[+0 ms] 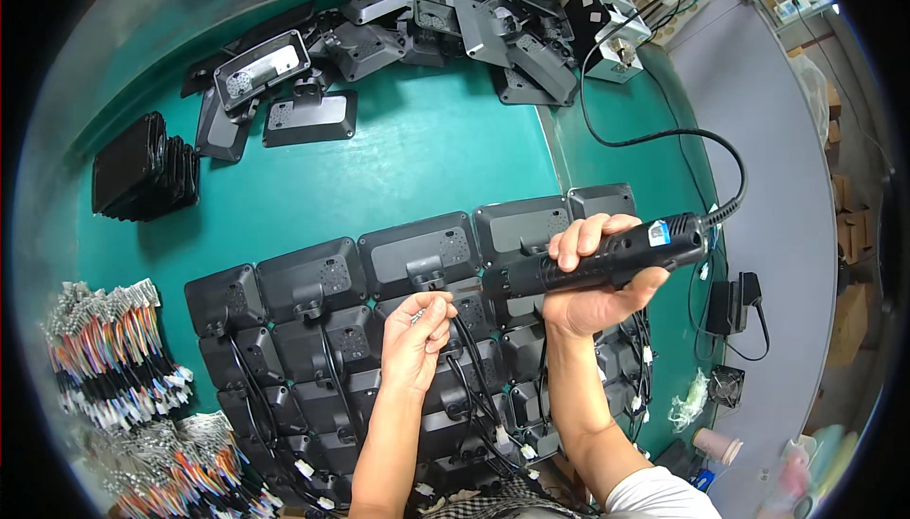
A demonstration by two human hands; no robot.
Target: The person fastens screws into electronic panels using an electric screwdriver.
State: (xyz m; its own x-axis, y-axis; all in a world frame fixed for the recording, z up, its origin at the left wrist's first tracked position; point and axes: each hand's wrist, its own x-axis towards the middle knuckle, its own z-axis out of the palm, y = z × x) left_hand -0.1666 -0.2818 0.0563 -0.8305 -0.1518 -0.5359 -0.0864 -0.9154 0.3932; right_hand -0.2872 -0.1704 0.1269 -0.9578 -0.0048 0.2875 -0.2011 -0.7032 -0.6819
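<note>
My right hand (602,309) is wrapped round a black corded electric screwdriver (633,255), which lies nearly level, its front end toward the left. Its tip is hard to make out against the dark parts behind. My left hand (415,337) is closed in a pinch beside the bracket of a black plastic housing (403,252); what the fingertips hold, if anything, I cannot make out. Below it, black cables (479,377) with white connectors run over further housings (327,353), which lie in rows with their brackets facing up.
More black housings (379,50) are heaped along the far edge of the green mat (408,163). A stack of dark panels (142,168) stands at the left, above bundles of coloured wires (109,348). The screwdriver's cord (664,135) loops near a power box (607,36). Right: a thread spool (718,446).
</note>
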